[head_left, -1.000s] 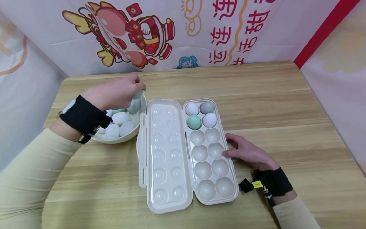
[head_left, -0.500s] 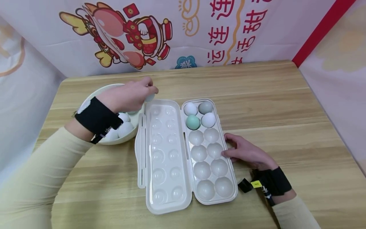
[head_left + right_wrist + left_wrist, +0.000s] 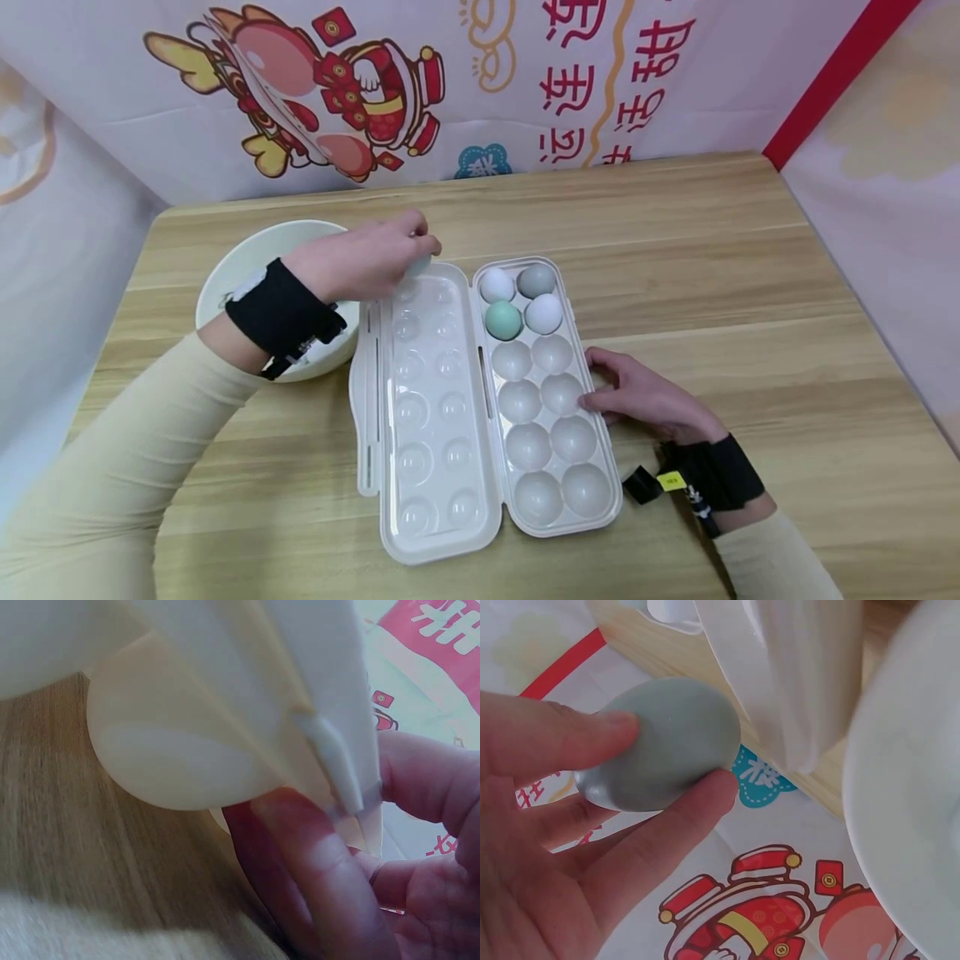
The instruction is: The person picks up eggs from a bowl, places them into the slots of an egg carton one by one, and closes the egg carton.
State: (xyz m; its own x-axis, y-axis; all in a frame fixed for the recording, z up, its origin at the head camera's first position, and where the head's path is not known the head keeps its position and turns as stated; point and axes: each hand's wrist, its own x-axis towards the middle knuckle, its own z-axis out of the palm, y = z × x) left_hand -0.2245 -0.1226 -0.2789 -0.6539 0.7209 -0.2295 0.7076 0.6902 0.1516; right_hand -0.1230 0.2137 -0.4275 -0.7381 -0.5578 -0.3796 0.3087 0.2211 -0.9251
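Observation:
My left hand (image 3: 367,257) pinches a grey-green egg (image 3: 667,742) between thumb and fingers, over the far end of the egg box's lid (image 3: 431,367). The white plastic egg box (image 3: 525,425) lies unfolded on the table. Its far cups hold two white eggs, one grey egg (image 3: 536,282) and one green egg (image 3: 503,320); the other cups have no eggs. At the box's right side, my right hand (image 3: 648,398) grips the edge, thumb on the rim and fingers beneath, as the right wrist view shows. In the head view the held egg is mostly hidden by the hand.
A white bowl (image 3: 225,287) stands left of the lid, partly covered by my left wrist; its contents are mostly hidden. The wooden table (image 3: 697,250) meets a printed cloth backdrop (image 3: 495,50) at the back.
My left hand has carried the egg rightward from above the bowl to over the lid's far end. The right hand keeps its grip on the box edge.

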